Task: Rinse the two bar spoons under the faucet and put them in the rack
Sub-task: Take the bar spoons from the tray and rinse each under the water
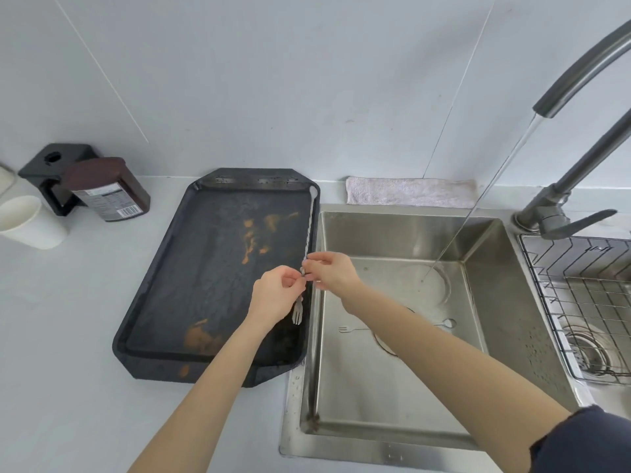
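Note:
A long twisted bar spoon (309, 230) with a small fork at its near end lies along the right edge of the dark tray (164, 295). My left hand (278, 295) and my right hand (329, 271) both pinch its stem near the middle. A second bar spoon (355, 328) lies flat on the bottom of the steel sink (392, 233), partly hidden under my right forearm. The faucet (580, 70) at the upper right is running, and its stream lands on the sink floor. A wire rack (580, 295) sits at the far right.
The tray has brown stains. A pink cloth (409, 191) lies behind the sink. A brown jar (109, 189), a black holder (51, 172) and a white paper cup (30, 221) stand at the back left of the counter.

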Available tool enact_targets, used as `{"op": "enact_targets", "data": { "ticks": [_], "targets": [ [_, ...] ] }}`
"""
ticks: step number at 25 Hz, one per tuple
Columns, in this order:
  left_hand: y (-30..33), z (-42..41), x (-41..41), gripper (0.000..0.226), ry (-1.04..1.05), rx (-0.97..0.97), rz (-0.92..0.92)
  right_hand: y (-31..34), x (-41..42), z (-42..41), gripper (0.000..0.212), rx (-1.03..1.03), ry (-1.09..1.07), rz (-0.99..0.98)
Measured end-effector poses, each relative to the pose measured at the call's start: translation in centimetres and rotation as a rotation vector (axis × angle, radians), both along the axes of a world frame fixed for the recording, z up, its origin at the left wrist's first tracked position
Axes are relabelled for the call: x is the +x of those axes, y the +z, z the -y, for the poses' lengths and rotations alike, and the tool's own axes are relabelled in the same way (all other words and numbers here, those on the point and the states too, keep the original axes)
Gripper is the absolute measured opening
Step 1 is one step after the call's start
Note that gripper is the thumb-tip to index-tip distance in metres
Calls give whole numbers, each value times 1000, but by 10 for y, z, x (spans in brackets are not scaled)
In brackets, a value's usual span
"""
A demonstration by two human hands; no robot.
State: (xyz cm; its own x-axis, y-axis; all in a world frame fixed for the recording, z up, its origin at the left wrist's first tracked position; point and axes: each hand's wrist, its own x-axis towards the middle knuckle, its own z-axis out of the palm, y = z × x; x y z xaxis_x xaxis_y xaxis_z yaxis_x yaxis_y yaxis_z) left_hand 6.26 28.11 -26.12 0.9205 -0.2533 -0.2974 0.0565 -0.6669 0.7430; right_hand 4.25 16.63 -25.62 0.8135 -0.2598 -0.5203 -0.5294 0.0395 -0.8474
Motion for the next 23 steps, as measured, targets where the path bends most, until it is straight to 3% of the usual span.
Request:
{"op": "enact_targets", "data": {
  "ticks": [6, 10, 15, 20, 23],
  "targets": [
    [27, 36, -27, 5, -188, -221, -103, 22, -34, 56, 21, 199, -144, 128],
    [35, 60, -44, 8, -244, -224, -85, 38, -56, 90, 9, 202, -243, 212],
    [31, 85, -56, 18, -341, -194, -85, 53, -73, 133, 18, 244, -357, 291],
    [22, 111, -57, 7, -345, -212, -94, 58, -75, 178, 8, 189, -401, 276],
    [17, 125, -54, 6, -327, -222, -105, 56, -67, 199, 15, 166, -409, 258]
  ]
}}
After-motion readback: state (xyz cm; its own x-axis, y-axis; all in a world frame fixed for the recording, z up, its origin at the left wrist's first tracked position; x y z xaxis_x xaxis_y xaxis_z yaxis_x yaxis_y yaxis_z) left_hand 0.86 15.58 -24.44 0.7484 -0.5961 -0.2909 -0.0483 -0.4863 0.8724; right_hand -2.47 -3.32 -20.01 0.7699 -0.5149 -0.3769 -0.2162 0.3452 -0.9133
